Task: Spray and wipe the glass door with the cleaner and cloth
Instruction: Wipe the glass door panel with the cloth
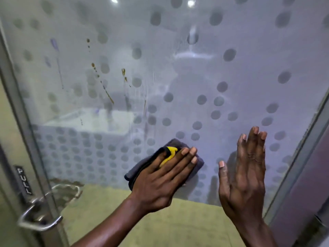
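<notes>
Dotted glass door (pixel 178 77), left hand (pixel 160 177) pressing cloth (pixel 140 167), right hand (pixel 243 177) spread.

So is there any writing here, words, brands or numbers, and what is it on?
"PULL", probably, as it is turned sideways and blurred: on the small dark label on the metal door frame, above the handle.
No readable text on the cloth or the glass door.

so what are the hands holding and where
Left hand presses flat on the middle of the cloth against the glass door; right hand holds nothing.
</notes>
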